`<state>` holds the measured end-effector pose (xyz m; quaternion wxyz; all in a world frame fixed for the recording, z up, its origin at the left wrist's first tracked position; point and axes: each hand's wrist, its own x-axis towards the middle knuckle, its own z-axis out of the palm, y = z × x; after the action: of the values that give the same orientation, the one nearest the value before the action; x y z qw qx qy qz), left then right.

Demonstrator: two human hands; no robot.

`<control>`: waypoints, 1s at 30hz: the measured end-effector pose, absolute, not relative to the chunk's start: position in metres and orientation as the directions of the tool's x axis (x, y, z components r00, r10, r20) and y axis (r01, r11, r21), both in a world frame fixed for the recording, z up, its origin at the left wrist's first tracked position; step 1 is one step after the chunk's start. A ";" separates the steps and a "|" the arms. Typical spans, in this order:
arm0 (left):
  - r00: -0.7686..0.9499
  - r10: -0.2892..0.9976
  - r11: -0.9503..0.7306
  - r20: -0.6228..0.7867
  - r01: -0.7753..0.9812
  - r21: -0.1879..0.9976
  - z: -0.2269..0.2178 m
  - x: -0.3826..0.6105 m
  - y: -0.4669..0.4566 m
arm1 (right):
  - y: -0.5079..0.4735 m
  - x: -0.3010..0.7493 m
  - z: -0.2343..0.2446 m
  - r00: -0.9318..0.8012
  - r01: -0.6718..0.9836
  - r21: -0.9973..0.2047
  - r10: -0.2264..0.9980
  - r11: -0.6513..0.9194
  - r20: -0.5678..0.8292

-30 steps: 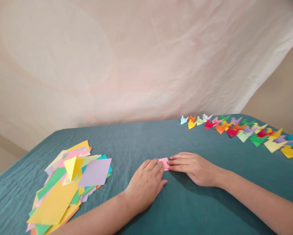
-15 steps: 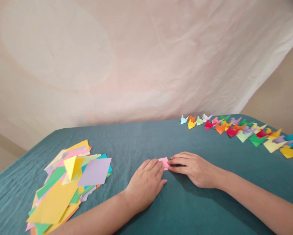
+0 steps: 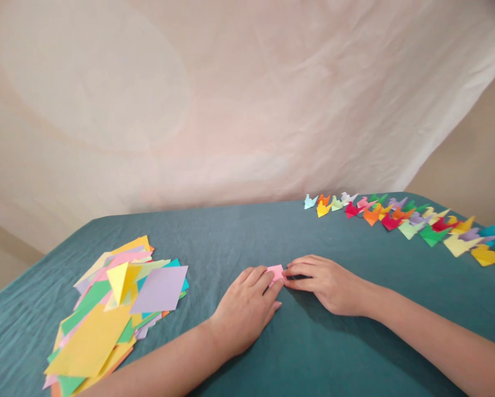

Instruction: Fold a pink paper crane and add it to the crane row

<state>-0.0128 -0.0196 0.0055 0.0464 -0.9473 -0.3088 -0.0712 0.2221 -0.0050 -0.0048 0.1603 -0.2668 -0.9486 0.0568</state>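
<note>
A small folded piece of pink origami paper (image 3: 276, 272) lies on the teal cloth between my hands. My left hand (image 3: 249, 309) rests palm down, its fingertips on the paper's left and near part and its thumb held apart. From the other side, my right hand (image 3: 332, 284) has its thumb and fingertips closed on the paper's right edge. Fingers cover part of the paper, so its full folded shape is hidden.
To the left lies a loose pile of coloured paper sheets (image 3: 90, 342), with a lilac square (image 3: 160, 289) and a folded yellow piece (image 3: 118, 280) on top. Several folded paper birds (image 3: 433, 235) line the table's right and far side. A pale cloth (image 3: 230, 110) hangs behind.
My left fingers have shifted slightly on the pink paper, with one fingertip now further along its near edge. My right hand stays at the right edge.
</note>
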 end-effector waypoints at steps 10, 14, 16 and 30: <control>0.798 0.582 -0.804 0.160 0.594 -0.038 0.005 -0.012 -0.019 | -0.004 0.227 -0.009 -0.794 0.446 -0.265 0.514 0.855 0.323; 0.799 0.581 -0.805 0.154 0.593 -0.039 0.006 -0.012 -0.019 | -0.004 0.227 -0.010 -0.773 0.441 -0.300 0.528 0.846 0.352; 0.800 0.579 -0.806 0.156 0.591 -0.040 0.006 -0.012 -0.019 | -0.004 0.227 -0.010 -0.768 0.452 -0.294 0.535 0.842 0.351; 0.783 0.604 -0.790 0.149 0.612 -0.013 0.005 -0.012 -0.021 | -0.006 0.224 -0.010 -0.797 0.488 -0.167 0.515 0.857 0.314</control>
<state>-0.0122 -0.0207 0.0051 0.0302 -0.9437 -0.3223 -0.0685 0.2239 -0.0056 -0.0101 0.1767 -0.2647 -0.9472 0.0386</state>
